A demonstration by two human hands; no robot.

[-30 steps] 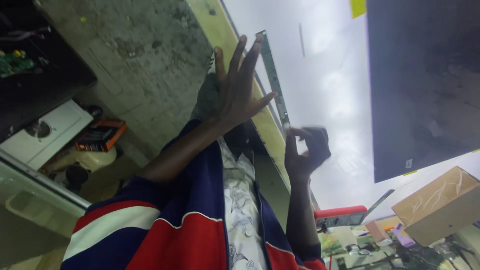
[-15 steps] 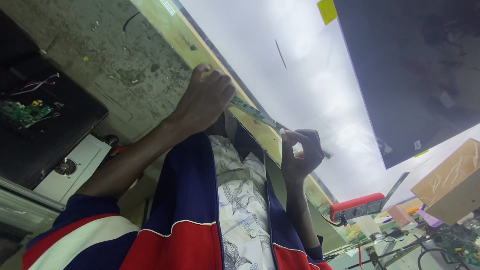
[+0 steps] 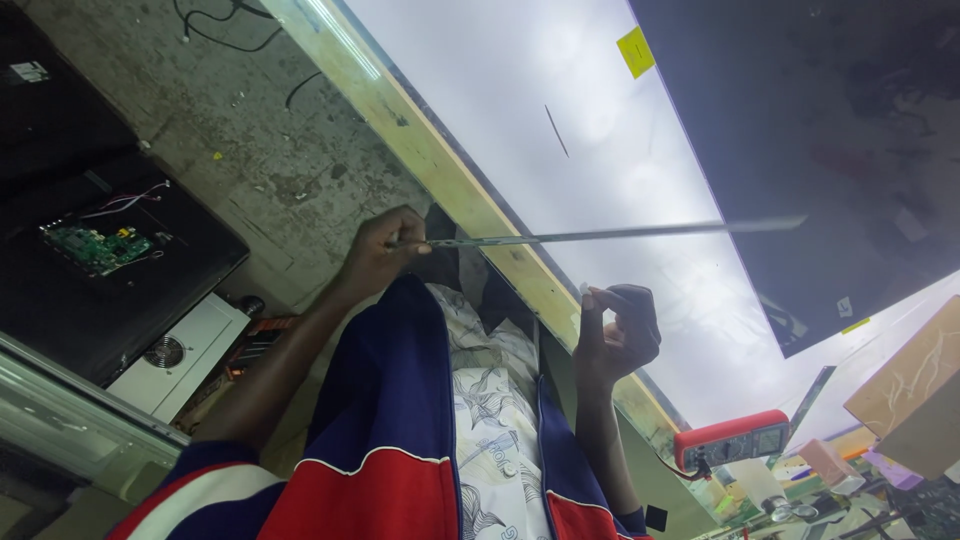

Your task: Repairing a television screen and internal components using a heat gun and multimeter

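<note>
1. We've got the left hand (image 3: 385,250) pinched shut around one end of a long thin metal strip (image 3: 610,234), looks like a backlight LED strip. It juts out from the fingers across the big white panel sheet (image 3: 520,110), floating above it rather than lying on it as far as we can tell.
2. The right hand (image 3: 615,335) is curled up with fingertips pinched together on something tiny and pale. Too small to say what it is, so we just call it a small pale bit (image 3: 583,289). It sits below the strip, apart from it.
3. Handling tip, our judgement only: a strip this long and skinny held at one end will sag and whip. We'd support it nearer the middle, or keep it level and move slowly, so it doesn't kink.
4. We'd also keep the far tip from scraping the white sheet or the dark panel (image 3: 830,130) next to it, since both look easy to scratch.
5. Around us: a wooden bench edge (image 3: 440,165) runs along the sheet, a red multimeter (image 3: 730,438) sits past the right wrist, a cardboard box (image 3: 915,385) at far right, and a green circuit board (image 3: 98,247) is down on the floor side.
</note>
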